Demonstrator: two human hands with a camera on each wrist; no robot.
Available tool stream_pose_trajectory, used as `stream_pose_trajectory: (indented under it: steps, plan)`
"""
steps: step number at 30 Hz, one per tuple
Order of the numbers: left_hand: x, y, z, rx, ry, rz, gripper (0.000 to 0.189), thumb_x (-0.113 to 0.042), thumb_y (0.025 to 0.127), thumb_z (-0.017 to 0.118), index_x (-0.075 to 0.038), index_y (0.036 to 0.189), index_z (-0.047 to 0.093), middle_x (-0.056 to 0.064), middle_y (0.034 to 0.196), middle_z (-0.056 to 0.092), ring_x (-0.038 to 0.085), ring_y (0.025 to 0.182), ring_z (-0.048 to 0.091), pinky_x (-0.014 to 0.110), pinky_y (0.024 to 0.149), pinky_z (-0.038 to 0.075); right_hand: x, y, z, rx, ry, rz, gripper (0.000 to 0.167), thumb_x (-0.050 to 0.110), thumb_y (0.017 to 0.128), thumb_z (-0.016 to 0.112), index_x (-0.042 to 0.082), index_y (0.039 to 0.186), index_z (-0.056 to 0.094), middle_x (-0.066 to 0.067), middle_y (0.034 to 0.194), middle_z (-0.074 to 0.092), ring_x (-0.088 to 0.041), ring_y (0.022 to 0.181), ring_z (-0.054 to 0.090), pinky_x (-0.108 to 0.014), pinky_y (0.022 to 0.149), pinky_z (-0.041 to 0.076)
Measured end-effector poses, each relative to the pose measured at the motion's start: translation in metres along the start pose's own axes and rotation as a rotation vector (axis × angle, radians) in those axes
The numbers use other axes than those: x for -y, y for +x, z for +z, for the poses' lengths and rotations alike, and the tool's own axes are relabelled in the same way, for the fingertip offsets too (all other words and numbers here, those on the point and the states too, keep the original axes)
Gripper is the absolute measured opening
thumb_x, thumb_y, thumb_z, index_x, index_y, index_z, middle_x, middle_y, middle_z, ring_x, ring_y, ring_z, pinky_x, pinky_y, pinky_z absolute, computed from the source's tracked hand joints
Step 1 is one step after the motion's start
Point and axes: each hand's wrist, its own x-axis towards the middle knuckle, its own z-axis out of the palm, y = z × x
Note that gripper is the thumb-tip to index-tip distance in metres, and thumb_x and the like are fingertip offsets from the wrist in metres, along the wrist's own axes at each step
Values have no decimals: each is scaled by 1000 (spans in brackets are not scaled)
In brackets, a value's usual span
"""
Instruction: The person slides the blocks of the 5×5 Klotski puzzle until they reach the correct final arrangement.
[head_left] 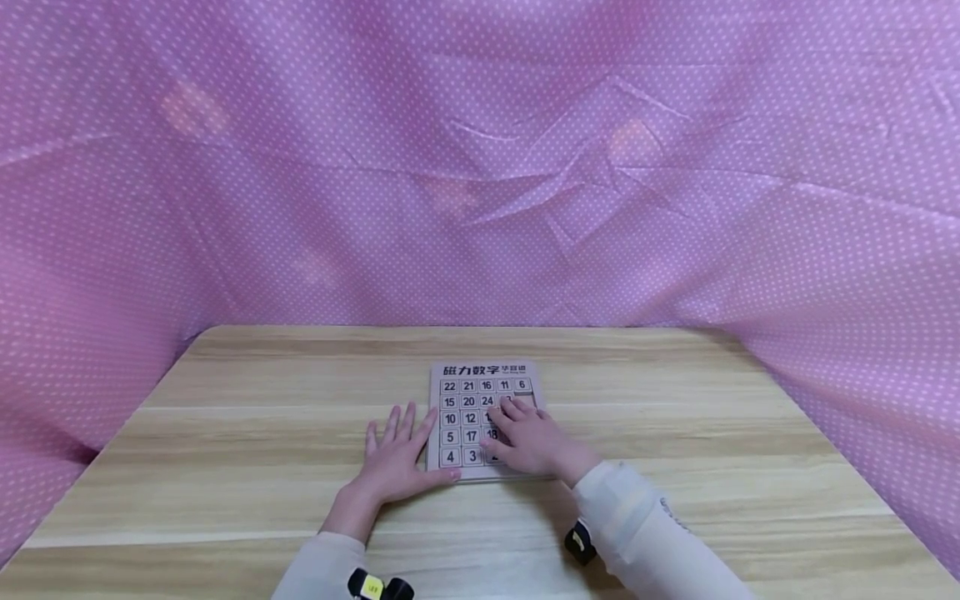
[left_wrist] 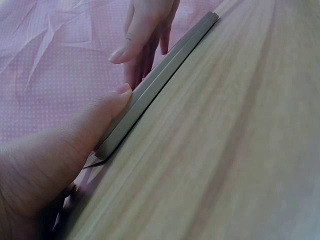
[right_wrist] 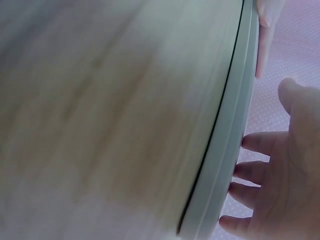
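Observation:
A grey sliding number puzzle lies flat on the table in the head view, with dark characters across its top margin. Rows of white number tiles fill its frame, and an unfilled slot shows just under the 6 tile. My left hand has its fingers spread at the puzzle's left side, and its thumb rests on the near left corner. Over the right half of the tiles lies my right hand, its fingertips touching them and its thumb held out, hiding several numbers.
The light wooden table extends around the puzzle on all sides. Pink dotted cloth hangs behind it and along both sides. A black wrist camera sits under the right sleeve, and another on the left one.

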Motion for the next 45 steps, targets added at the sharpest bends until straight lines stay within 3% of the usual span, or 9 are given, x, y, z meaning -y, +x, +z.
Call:
stream_pose_trajectory:
  steps: [12, 24, 34, 45]
  plan:
    - [-3, -3, 2, 4, 3, -6, 99, -77, 61, 44, -20, 138, 20, 16, 141, 8, 35, 126, 1, 55, 95, -6, -1, -9, -2, 28, 16, -6, 62, 52, 88, 30, 10, 134, 32, -14, 138, 23, -34, 125, 15, -53, 96, 18]
    - [-6, -4, 0, 1, -5, -1, 100, -77, 61, 44, -19, 139, 19, 18, 140, 8, 36, 126, 2, 56, 95, -6, -7, -57, -12, 78, 6, -36, 63, 52, 88, 30, 9, 133, 33, -13, 139, 23, -36, 124, 15, -56, 94, 17]
    - [-6, -6, -1, 1, 0, -11, 100, -77, 61, 44, -20, 139, 17, 16, 141, 7, 35, 127, 0, 55, 95, -7, -6, -85, -13, 108, 14, -63, 66, 52, 88, 33, 4, 133, 32, -14, 139, 22, -35, 125, 14, -57, 94, 17]
    - [-8, -7, -2, -3, -12, -9, 100, -77, 61, 45, -18, 138, 20, 18, 140, 9, 36, 126, 1, 56, 95, -6, -8, -90, -13, 108, 25, -73, 66, 51, 88, 33, 2, 133, 30, -15, 139, 19, -35, 125, 12, -57, 94, 16]
